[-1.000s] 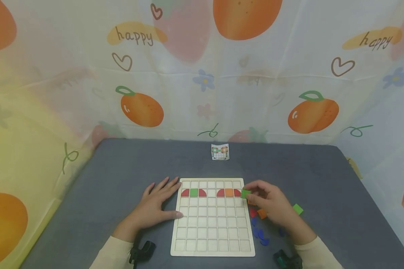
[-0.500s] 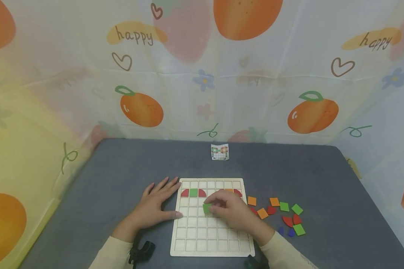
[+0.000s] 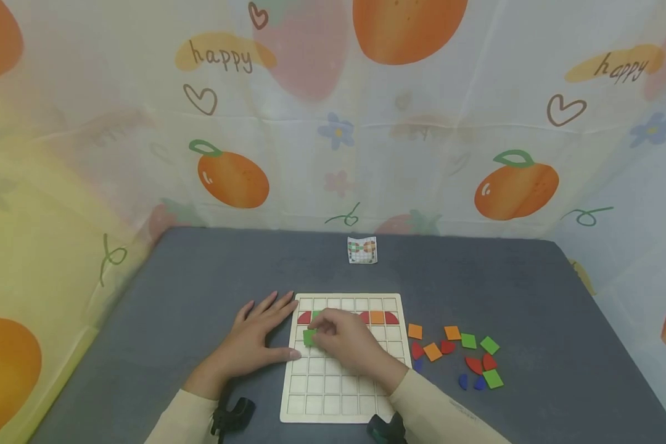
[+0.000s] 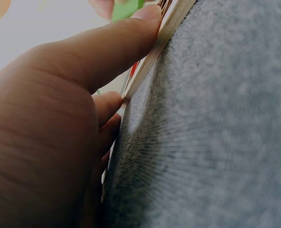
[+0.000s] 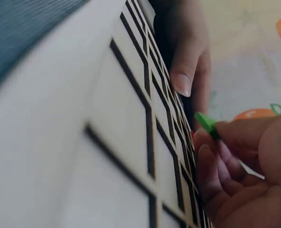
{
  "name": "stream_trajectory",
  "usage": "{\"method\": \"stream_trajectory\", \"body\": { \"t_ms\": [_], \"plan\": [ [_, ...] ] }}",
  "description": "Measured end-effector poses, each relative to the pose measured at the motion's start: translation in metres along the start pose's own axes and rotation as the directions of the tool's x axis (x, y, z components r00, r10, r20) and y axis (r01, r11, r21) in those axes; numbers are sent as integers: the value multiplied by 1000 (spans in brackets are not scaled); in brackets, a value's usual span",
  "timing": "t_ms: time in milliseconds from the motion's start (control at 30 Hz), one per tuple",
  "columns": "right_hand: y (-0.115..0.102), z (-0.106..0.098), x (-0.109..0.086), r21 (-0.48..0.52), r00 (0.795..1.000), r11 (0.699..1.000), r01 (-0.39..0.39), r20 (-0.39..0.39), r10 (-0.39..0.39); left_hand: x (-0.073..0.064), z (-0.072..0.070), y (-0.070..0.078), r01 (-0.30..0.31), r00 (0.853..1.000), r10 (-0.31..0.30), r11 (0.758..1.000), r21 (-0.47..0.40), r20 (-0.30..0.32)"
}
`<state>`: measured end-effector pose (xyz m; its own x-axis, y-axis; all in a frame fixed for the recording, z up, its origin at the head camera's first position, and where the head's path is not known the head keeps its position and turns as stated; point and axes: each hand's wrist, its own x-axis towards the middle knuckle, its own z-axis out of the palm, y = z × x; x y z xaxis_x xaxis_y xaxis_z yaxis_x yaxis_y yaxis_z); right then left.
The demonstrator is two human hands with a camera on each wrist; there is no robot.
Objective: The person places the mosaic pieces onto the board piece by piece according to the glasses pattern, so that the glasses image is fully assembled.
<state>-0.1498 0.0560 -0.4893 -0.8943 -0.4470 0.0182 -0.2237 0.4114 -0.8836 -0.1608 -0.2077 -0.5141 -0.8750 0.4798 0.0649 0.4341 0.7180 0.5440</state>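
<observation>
A pale wooden grid board (image 3: 316, 385) lies flat on the table. My left hand (image 3: 252, 339) rests at its left edge with fingers spread, the thumb on the rim. Between thumb and fingers my right hand (image 3: 346, 342) pinches a green square tile (image 3: 309, 337) over the left part of the board, just below the second row. In the right wrist view that green tile (image 5: 206, 122) is seen edge-on, close to the board. The second row bears a red quarter-round tile (image 3: 304, 317) at left, and an orange square (image 3: 377, 317) between red pieces at right. My right hand partly covers a green tile in that row.
Right of the board lie loose tiles: orange squares (image 3: 415, 332), green squares (image 3: 493, 378), red quarter-rounds (image 3: 474, 365) and blue pieces (image 3: 463, 382). A small printed pattern card (image 3: 362, 250) sits behind the board. A patterned cloth (image 3: 288, 123) hangs behind the table.
My right hand has carried the green square from the board's right edge leftward across the board to its left part. My left hand has stayed in place.
</observation>
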Motion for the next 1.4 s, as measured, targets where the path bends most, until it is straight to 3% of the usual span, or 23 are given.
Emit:
{"method": "stream_trajectory", "body": {
  "t_ms": [200, 467, 633, 1100, 1400],
  "plan": [
    [-6, 7, 9, -12, 995, 996, -92, -30, 92, 0, -1, 1, -3, 1000, 3, 1000, 6, 1],
    [-12, 13, 15, -98, 995, 990, -98, -35, 95, -1, -2, 1, -17, 1000, 17, 1000, 9, -7],
    [-8, 14, 16, -101, 995, 991, -92, -37, 88, 0, -1, 1, -19, 1000, 19, 1000, 1, -3],
    [-4, 9, 11, 5, 996, 996, -89, -2, 89, -1, -1, 1, -10, 1000, 10, 1000, 1, 3],
    [-5, -3, 0, 191, 999, 980, -45, 28, 40, 0, -1, 0, -2, 1000, 2, 1000, -3, 0]
  ]
}}
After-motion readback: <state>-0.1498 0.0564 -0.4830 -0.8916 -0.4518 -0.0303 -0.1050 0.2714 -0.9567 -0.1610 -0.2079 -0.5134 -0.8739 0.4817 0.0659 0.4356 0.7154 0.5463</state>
